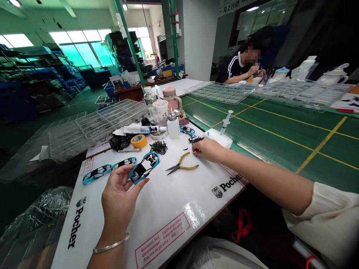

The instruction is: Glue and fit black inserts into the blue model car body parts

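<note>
My left hand [119,190] grips a black plastic frame part with a bright blue rim [145,167], held tilted above the white board. Two similar blue-rimmed parts [97,173] lie just behind that hand. My right hand [209,150] is lowered to the board beside a small pile of black pieces [195,139]. Its fingers are pinched together, and whatever is between them is hidden. Between my hands lie pliers with yellow handles [182,164], jaws pointing left. A larger heap of thin black pieces [159,147] sits beyond them.
Along the back stand a white bottle with a metal cap [173,126], a glue tube [148,129], yellow tape [138,141] and a pink flask [170,99]. A syringe [226,121] stands in a white block [217,138]. Clear trays [109,119] lie left; a co-worker [242,65] sits across.
</note>
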Demonstrator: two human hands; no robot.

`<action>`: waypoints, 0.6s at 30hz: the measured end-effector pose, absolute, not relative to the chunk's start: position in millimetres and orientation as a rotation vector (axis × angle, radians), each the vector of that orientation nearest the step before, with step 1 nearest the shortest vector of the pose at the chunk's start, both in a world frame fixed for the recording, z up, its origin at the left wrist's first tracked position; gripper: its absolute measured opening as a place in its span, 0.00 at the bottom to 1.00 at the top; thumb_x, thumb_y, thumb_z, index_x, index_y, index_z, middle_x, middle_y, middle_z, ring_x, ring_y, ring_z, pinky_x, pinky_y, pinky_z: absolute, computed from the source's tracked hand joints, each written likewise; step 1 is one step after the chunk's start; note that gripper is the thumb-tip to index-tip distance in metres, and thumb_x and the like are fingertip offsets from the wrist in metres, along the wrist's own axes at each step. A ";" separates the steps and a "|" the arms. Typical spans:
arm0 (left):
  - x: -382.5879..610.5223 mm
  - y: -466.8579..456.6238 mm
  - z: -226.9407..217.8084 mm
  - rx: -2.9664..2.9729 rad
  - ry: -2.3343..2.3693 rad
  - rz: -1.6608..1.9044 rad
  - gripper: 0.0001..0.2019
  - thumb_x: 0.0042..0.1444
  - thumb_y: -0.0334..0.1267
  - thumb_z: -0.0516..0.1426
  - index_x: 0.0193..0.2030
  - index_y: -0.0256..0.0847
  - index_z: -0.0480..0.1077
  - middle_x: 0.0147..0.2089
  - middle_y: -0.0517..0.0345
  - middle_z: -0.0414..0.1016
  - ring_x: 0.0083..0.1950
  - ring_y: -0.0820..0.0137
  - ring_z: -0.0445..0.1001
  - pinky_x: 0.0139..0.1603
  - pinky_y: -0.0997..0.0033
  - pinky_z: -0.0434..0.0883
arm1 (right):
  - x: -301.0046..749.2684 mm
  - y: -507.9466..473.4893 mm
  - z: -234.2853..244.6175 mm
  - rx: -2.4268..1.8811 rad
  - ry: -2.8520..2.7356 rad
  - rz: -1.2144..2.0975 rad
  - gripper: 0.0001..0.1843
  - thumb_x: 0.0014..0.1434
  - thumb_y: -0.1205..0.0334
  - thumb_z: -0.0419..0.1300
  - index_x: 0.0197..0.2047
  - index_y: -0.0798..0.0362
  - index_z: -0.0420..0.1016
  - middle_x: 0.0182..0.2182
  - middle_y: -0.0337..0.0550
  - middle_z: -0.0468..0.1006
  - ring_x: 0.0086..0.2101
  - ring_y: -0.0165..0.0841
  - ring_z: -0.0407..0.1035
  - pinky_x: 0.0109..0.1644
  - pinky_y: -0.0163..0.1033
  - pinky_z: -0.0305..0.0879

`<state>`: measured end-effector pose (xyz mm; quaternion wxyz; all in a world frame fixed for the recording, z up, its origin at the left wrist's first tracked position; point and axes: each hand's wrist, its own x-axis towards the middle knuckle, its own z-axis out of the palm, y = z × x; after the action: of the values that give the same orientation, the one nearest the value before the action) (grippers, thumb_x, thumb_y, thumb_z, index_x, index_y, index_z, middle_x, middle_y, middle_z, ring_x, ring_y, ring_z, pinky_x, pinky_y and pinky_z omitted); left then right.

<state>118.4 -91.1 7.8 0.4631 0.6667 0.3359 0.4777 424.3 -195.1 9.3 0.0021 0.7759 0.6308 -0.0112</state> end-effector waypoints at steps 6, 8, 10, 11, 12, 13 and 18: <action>118.4 -91.1 9.9 1.657 0.821 1.193 0.27 0.39 0.35 0.72 0.47 0.41 0.69 0.53 0.50 0.75 0.59 0.57 0.73 0.61 0.52 0.72 | 408.7 -191.2 14.3 2.455 1.883 -0.121 0.10 0.68 0.59 0.58 0.42 0.59 0.74 0.36 0.43 0.75 0.38 0.32 0.71 0.45 0.42 0.70; 117.6 -90.5 10.6 1.666 0.835 1.210 0.27 0.39 0.35 0.71 0.47 0.40 0.69 0.52 0.50 0.75 0.59 0.57 0.73 0.61 0.51 0.72 | 406.3 -190.7 17.5 2.454 1.886 -0.139 0.10 0.68 0.60 0.59 0.41 0.59 0.74 0.37 0.44 0.75 0.39 0.33 0.71 0.46 0.42 0.70; 116.8 -89.3 11.1 1.661 0.838 1.233 0.27 0.39 0.34 0.72 0.47 0.40 0.69 0.52 0.49 0.75 0.59 0.56 0.73 0.61 0.51 0.72 | 406.6 -190.6 19.4 2.472 1.891 -0.131 0.10 0.68 0.60 0.59 0.41 0.59 0.74 0.37 0.44 0.75 0.39 0.33 0.71 0.47 0.44 0.70; 116.4 -88.5 11.3 1.657 0.837 1.241 0.28 0.38 0.34 0.72 0.47 0.40 0.69 0.52 0.49 0.75 0.59 0.56 0.73 0.60 0.50 0.72 | 407.4 -190.8 19.8 2.485 1.899 -0.122 0.10 0.68 0.60 0.58 0.42 0.59 0.74 0.37 0.44 0.75 0.39 0.33 0.71 0.48 0.44 0.69; 116.2 -87.7 11.4 1.652 0.835 1.248 0.28 0.37 0.34 0.72 0.47 0.40 0.68 0.52 0.49 0.75 0.59 0.56 0.73 0.60 0.50 0.72 | 408.4 -191.4 19.9 2.499 1.913 -0.114 0.10 0.68 0.60 0.58 0.42 0.59 0.74 0.37 0.44 0.75 0.39 0.33 0.71 0.48 0.44 0.69; 116.2 -87.0 11.5 1.648 0.833 1.251 0.28 0.37 0.35 0.72 0.46 0.40 0.68 0.52 0.49 0.75 0.59 0.56 0.73 0.60 0.50 0.72 | 409.3 -192.4 20.0 2.511 1.933 -0.108 0.09 0.68 0.61 0.58 0.42 0.59 0.74 0.37 0.43 0.74 0.39 0.33 0.71 0.48 0.44 0.69; 117.1 -85.8 12.4 1.661 0.848 1.273 0.28 0.36 0.35 0.72 0.45 0.40 0.68 0.49 0.51 0.75 0.55 0.58 0.75 0.59 0.53 0.72 | 407.1 -202.2 25.1 2.568 2.080 -0.118 0.06 0.67 0.66 0.57 0.43 0.58 0.75 0.36 0.42 0.75 0.37 0.32 0.70 0.47 0.42 0.66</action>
<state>117.1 -85.8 12.4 0.4277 0.6649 0.3393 0.5097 407.1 -202.2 25.1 -0.0827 0.7739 0.6268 -0.0357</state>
